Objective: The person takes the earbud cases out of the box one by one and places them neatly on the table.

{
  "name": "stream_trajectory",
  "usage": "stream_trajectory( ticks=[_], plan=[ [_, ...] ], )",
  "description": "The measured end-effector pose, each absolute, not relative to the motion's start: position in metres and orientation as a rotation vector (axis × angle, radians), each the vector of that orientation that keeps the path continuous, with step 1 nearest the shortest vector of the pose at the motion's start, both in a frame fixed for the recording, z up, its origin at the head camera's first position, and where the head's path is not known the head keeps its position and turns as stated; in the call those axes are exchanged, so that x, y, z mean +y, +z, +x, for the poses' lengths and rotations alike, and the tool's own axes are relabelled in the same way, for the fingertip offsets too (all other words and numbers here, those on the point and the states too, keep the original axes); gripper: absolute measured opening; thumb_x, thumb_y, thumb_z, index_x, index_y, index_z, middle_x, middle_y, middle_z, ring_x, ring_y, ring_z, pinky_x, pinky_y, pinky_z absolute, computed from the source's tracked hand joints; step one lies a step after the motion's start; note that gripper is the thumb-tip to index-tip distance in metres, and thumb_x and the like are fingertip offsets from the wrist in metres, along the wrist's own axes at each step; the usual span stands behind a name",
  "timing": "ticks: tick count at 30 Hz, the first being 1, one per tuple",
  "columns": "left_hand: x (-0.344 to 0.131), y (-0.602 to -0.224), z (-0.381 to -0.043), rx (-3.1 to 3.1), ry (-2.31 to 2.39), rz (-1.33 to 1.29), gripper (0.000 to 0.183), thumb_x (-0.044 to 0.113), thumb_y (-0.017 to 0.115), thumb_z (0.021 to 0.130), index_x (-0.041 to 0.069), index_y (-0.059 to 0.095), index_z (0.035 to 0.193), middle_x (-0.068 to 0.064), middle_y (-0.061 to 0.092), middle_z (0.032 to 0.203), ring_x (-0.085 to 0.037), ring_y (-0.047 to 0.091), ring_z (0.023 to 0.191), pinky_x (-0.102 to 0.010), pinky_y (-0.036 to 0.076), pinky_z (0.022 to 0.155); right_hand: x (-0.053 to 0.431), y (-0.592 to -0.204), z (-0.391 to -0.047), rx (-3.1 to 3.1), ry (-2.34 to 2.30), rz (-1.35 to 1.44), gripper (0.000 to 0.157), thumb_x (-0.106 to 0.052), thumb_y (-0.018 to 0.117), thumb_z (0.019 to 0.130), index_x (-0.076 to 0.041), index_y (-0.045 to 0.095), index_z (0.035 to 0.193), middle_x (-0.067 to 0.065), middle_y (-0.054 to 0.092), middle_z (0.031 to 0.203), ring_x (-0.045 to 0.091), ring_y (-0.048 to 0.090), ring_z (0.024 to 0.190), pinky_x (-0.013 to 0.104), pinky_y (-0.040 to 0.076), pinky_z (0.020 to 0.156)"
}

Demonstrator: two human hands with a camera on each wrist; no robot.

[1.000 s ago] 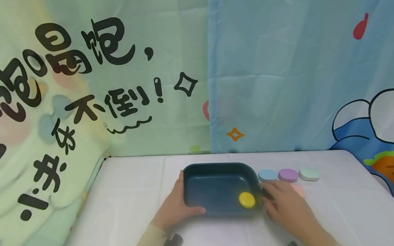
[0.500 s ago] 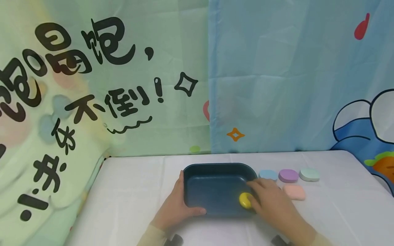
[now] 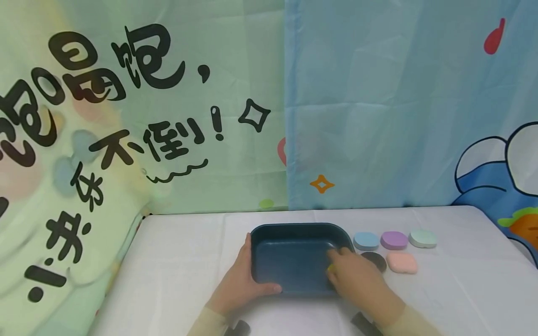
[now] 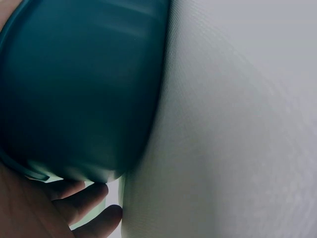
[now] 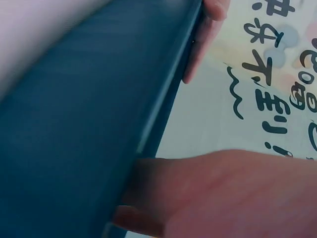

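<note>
A dark teal rectangular tray (image 3: 290, 270) stands on the white-covered table. My left hand (image 3: 245, 275) holds its near left corner, thumb along the front side and fingers against the outer left wall. In the left wrist view, that hand's fingers (image 4: 81, 203) bend beside the tray's end. Over the tray's right side, my right hand (image 3: 357, 277) pinches a yellow rounded piece like a bar of soap (image 3: 330, 268). Most of the piece is hidden behind the fingers. The right wrist view hides the piece too, behind the tray's wall and the hand.
Right of the tray lie similar soap-like pieces: blue (image 3: 366, 241), purple (image 3: 394, 240), pale green (image 3: 422, 238), pink (image 3: 402, 262) and dark grey (image 3: 375, 260). The grey one is partly behind my right hand. A printed cloth backdrop (image 3: 370, 116) hangs behind the table.
My right hand has moved left from the tray's right edge to the yellow piece and covered most of it. The dark grey piece now shows beside the tray. The left hand stays put.
</note>
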State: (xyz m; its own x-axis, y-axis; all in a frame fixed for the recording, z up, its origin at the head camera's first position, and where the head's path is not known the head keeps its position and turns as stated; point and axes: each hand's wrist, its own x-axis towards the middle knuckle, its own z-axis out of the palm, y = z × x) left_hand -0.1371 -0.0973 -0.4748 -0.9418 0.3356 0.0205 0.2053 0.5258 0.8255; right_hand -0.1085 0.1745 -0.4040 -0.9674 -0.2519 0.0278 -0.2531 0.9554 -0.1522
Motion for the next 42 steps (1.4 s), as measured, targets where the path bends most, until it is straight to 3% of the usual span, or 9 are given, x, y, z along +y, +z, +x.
stream_trajectory(
  ticks=[7,14,21,30,42],
  plan=[
    [-0.098,-0.478,-0.138,2.616,1.405,0.491,0.136,0.056,0.087,0.07,0.023,-0.006,0.162,-0.002,0.014,0.168,-0.022,0.029,0.147,-0.052,0.034,0.113,0.165,-0.402,-0.114,-3.183,0.123,0.392,0.031,-0.022,0.08,0.085,0.0,0.065,0.101,0.01,0.061,0.071,0.027,0.061,0.059,0.044,0.052,0.05],
    [-0.097,-0.475,-0.137,2.61,1.401,0.484,0.135,0.055,0.087,0.07,0.025,-0.007,0.162,-0.001,0.014,0.167,-0.021,0.029,0.147,-0.051,0.034,0.113,0.161,-0.408,-0.121,-3.257,0.117,0.371,0.033,-0.027,0.083,0.082,-0.002,0.066,0.097,0.011,0.066,0.077,0.033,0.066,0.066,0.05,0.056,0.057],
    [-0.097,-0.475,-0.137,2.63,1.38,0.477,0.136,0.056,0.086,0.07,0.016,-0.006,0.162,-0.006,0.012,0.168,-0.026,0.027,0.148,-0.053,0.033,0.113,0.166,-0.417,-0.124,-3.204,0.171,0.392,0.021,-0.017,0.082,0.081,-0.006,0.065,0.085,0.008,0.063,0.071,0.029,0.063,0.061,0.048,0.054,0.052],
    [-0.097,-0.478,-0.139,2.606,1.414,0.503,0.136,0.054,0.087,0.07,0.022,-0.007,0.162,-0.003,0.014,0.167,-0.024,0.028,0.147,-0.053,0.033,0.113,0.174,-0.419,-0.129,-3.227,0.329,0.423,0.02,0.005,0.077,0.074,-0.006,0.062,0.084,0.007,0.06,0.073,0.023,0.059,0.063,0.043,0.054,0.057],
    [-0.097,-0.479,-0.139,2.636,1.359,0.466,0.137,0.058,0.086,0.07,0.01,-0.003,0.162,-0.009,0.013,0.168,-0.029,0.026,0.149,-0.054,0.032,0.114,0.179,-0.418,-0.13,-3.195,0.347,0.47,0.023,0.002,0.08,0.069,-0.007,0.063,0.081,0.003,0.056,0.068,0.019,0.051,0.061,0.037,0.048,0.055]
  ],
)
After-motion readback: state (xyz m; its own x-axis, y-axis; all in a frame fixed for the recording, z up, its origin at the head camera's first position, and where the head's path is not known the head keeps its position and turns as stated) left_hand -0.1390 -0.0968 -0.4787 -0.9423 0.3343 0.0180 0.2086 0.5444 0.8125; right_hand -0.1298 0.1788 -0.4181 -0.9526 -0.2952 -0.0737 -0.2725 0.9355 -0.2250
